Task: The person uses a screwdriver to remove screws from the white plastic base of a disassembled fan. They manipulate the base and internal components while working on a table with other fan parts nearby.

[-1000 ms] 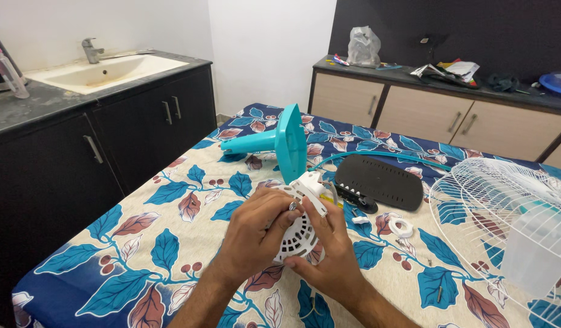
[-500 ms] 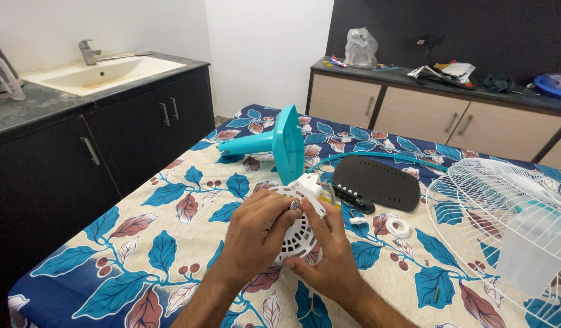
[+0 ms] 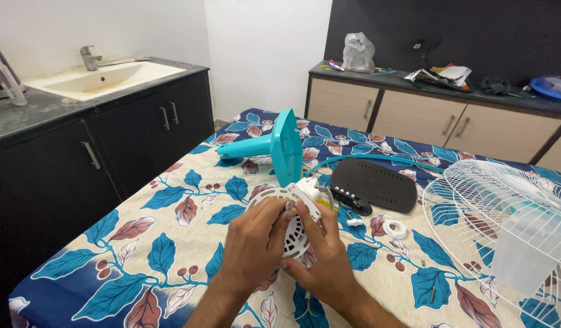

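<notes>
Holding: both hands grip one white vented motor housing above the table, near the table's middle and just in front of the teal fan stand.
Left hand: one; fingers curled over the left face of the housing, fingertips pressed at its centre.
Right hand: one; wrapped under and around the right side of the housing, thumb on its top edge.
Housing detail: round, slotted grille face; a yellow part shows at its upper right rim, kind not clear.
Teal fan stand: one; lying on its side, flat base plate upright and facing the hands, column pointing left.
Black base plate: one; oblong, lying flat just right of the stand; a teal cord curves along its far edge.
White wire fan guard: one in view, at the right edge of the table, with a translucent blade piece resting in it.
White ring: one; small, flat on the cloth between the black plate and the guard.
Table cloth: one; cream with blue leaf print, covering the table.
Sink: one, with one tap, set in the dark counter at left.
Side cabinet: one; beige doors, cluttered dark top, behind the table.
</notes>
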